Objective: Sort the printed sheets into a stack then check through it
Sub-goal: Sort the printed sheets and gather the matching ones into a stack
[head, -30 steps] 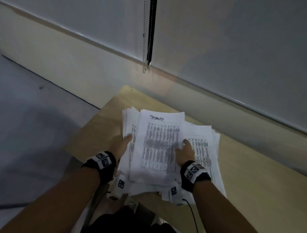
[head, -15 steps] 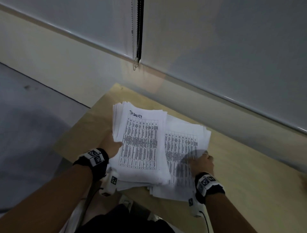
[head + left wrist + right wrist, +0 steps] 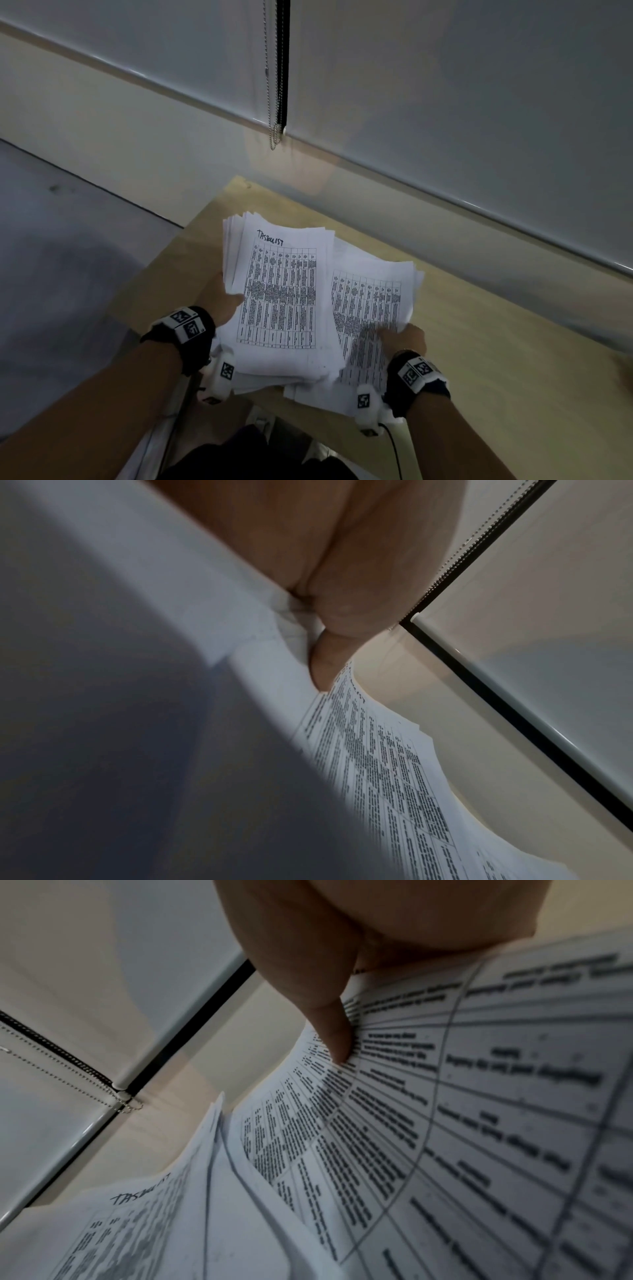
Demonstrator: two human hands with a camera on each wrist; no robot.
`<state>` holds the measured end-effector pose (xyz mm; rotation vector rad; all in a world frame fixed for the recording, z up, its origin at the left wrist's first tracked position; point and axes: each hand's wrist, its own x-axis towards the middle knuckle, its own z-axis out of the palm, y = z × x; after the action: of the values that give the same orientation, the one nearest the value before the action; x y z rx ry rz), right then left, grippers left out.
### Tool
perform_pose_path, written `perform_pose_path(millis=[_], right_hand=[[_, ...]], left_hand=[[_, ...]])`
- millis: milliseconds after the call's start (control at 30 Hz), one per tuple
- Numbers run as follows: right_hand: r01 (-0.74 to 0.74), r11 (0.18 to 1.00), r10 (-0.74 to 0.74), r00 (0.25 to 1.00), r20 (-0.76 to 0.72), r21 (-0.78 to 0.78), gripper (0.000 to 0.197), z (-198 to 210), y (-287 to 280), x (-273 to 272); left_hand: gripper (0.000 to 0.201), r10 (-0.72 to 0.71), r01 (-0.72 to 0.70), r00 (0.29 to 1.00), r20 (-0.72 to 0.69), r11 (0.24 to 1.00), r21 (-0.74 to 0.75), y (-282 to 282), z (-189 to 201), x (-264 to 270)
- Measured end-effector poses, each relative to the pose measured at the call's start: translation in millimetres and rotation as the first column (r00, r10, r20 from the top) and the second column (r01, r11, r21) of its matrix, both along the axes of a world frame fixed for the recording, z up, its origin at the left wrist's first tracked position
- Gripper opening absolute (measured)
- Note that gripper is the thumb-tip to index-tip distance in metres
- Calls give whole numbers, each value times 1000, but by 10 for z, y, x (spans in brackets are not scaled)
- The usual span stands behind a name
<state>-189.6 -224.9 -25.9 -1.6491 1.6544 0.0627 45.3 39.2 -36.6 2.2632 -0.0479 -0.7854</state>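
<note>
Light wooden rectangular tabletop (image 3: 496,359) carries two overlapping bundles of white printed table sheets. Left bundle (image 3: 281,301): left hand (image 3: 222,301) clamps its left edge. Right bundle (image 3: 370,308): right hand (image 3: 404,339) pinches near corner.

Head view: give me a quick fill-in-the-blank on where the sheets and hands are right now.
1. The sheet with the handwritten heading lies on top of the ____ bundle of paper.
2. The left hand holds that bundle by its ____ edge.
3. The right hand rests on the near end of the bundle to the ____.
4. The papers lie on a ____ table below the window blind.

Missing words: left; left; right; wooden
</note>
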Motion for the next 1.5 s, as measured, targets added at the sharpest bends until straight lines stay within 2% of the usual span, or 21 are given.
perform_pose_path(millis=[100, 167, 233, 333, 467, 533, 600, 633, 700, 767, 833, 933, 1033, 1100, 1167, 1200, 1267, 1333, 1400, 1467, 1500], right_hand=[[15, 996, -13, 1000, 25, -83, 39, 57, 47, 23], [25, 988, -19, 999, 43, -150, 37, 77, 95, 17], [5, 974, 6, 999, 46, -229, 28, 59, 129, 13], [-46, 957, 61, 997, 43, -288, 20, 91, 122, 35], [-13, 963, 45, 993, 112, -269, 17, 272, 2, 57], [29, 960, 21, 984, 177, -277, 29, 331, -94, 33], [76, 981, -32, 971, 238, -177, 49, 293, -204, 24], [48, 992, -21, 976, 216, -119, 53, 269, -213, 29], [-63, 997, 69, 989, 129, -49, 44, 211, -189, 45], [-133, 989, 138, 987, 77, -66, 35, 228, -142, 51], [-180, 969, 192, 980, 55, -167, 31, 420, -131, 64], [-251, 877, 303, 951, 65, -409, 20, 908, -232, 72], [-209, 781, 372, 913, 168, -588, 11, 1498, -363, 94], [-142, 737, 381, 895, 233, -661, 17, 1785, -477, 120], [-74, 753, 367, 873, 322, -654, 29, 1937, -532, 148], [-43, 782, 351, 855, 382, -621, 29, 1947, -522, 170], [-15, 868, 295, 819, 492, -496, 16, 1871, -412, 256], [-36, 943, 229, 793, 565, -332, 12, 1617, -262, 399], [-98, 976, 191, 820, 540, -196, 23, 1255, -141, 538], [-192, 973, 230, 880, 415, -131, 37, 906, -70, 654], [-232, 968, 252, 904, 345, -98, 43, 757, -35, 686]], left_hand=[[68, -14, 14, 1000, 2, 1000, 6, 29, -35, 21], [63, -21, 21, 1000, 16, 1000, 4, 22, -10, 2], [59, -13, 13, 1000, 26, 1000, 18, 3, 5, -19], [65, -18, 17, 1000, 25, 1000, 23, 0, -6, -14], [54, -12, 12, 1000, 19, 1000, 3, 1, 23, -8], [57, -17, 17, 1000, 10, 1000, 2, 24, 41, 2], [67, -29, 29, 1000, 2, 999, 15, 72, 1, 47], [70, -31, 31, 1000, -4, 999, 19, 103, -42, 78], [68, -46, 46, 999, -4, 999, 11, 120, -67, 105], [66, -59, 59, 998, 12, 998, -6, 95, -15, 95], [60, -71, 71, 997, 19, 997, -19, 89, 37, 93], [51, -69, 70, 997, 32, 997, -38, 78, 66, 87], [46, -72, 74, 996, 45, 996, -58, 78, 57, 82], [45, -71, 74, 997, 35, 994, -83, 80, 42, 96], [44, -85, 85, 996, 7, 989, -119, 68, 62, 83], [43, -97, 95, 995, -2, 985, -146, 61, 71, 60], [40, -121, 113, 992, -26, 971, -211, 44, 106, -4], [37, -138, 120, 989, -44, 951, -285, 27, 169, -86], [33, -139, 93, 984, -110, 935, -343, 12, 229, -178], [37, -12, -106, 955, -296, 918, -381, 6, 260, -228], [42, 84, -271, 901, -426, 875, -400, 1, 258, -242]])
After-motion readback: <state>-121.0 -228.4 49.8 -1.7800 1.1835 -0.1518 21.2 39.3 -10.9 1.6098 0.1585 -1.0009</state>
